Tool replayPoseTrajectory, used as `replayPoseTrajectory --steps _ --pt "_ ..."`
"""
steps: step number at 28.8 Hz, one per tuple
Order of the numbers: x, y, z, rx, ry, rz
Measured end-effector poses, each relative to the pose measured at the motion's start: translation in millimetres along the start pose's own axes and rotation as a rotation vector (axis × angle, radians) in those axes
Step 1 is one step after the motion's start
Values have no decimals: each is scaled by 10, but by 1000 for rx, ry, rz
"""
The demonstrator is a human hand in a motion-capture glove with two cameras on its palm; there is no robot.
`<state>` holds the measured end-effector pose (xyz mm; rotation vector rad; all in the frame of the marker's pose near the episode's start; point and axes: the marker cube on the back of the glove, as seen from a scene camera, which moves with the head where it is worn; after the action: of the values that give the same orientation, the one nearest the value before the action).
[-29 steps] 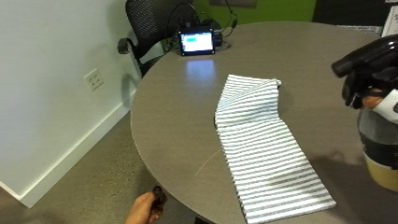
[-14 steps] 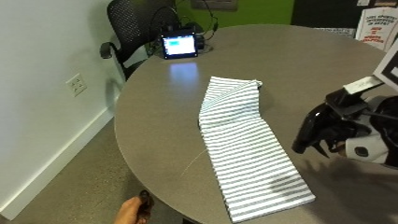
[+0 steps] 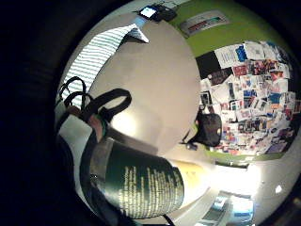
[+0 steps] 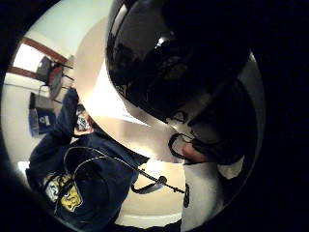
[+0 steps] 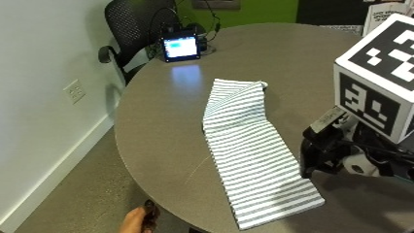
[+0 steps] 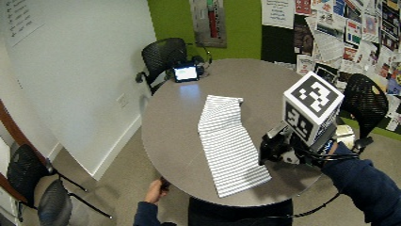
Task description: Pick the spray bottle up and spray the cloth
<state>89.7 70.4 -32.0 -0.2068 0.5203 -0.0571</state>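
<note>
Outside view — spray bottle (image 5: 323, 150) in gloved hands (image 5: 353, 158), beside striped cloth (image 5: 255, 160)

Even, bright room light; table (image 5: 162, 126) glare; palm views dim, perhaps slightly blurred.

A round grey table (image 5: 162, 126) holds a long grey-and-white striped cloth (image 5: 255, 160) laid flat, its far end folded over near the middle of the table. At the table's far edge a small device with a lit blue screen (image 5: 181, 48) stands upright, with a black mesh office chair (image 5: 132, 24) behind it. Just beside the cloth's near right edge, the gloved right hand (image 5: 349, 155) is around the black head of the spray bottle (image 5: 323, 150), the fingers hidden.
</note>
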Motion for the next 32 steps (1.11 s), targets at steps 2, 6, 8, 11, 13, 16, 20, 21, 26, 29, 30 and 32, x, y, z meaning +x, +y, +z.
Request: replayPoseTrajectory --steps 2,6,8,11,13,16,20,21,26,29,30,32 --pt "107 157 230 -55 53 21" --pt "104 176 298 -69 131 4" --pt "99 163 301 -70 159 -6" --pt "75 156 298 -70 176 -16" --pt "53 165 310 -70 175 -20" --pt "28 186 348 -79 166 -25" --pt "22 207 399 -94 162 -27" --pt "22 213 411 -97 161 -27" --pt "3 233 462 -104 141 -19" --pt "-17 245 484 -96 107 -12" --pt "-21 250 486 -92 83 -8" --pt "-25 247 478 -85 11 6"
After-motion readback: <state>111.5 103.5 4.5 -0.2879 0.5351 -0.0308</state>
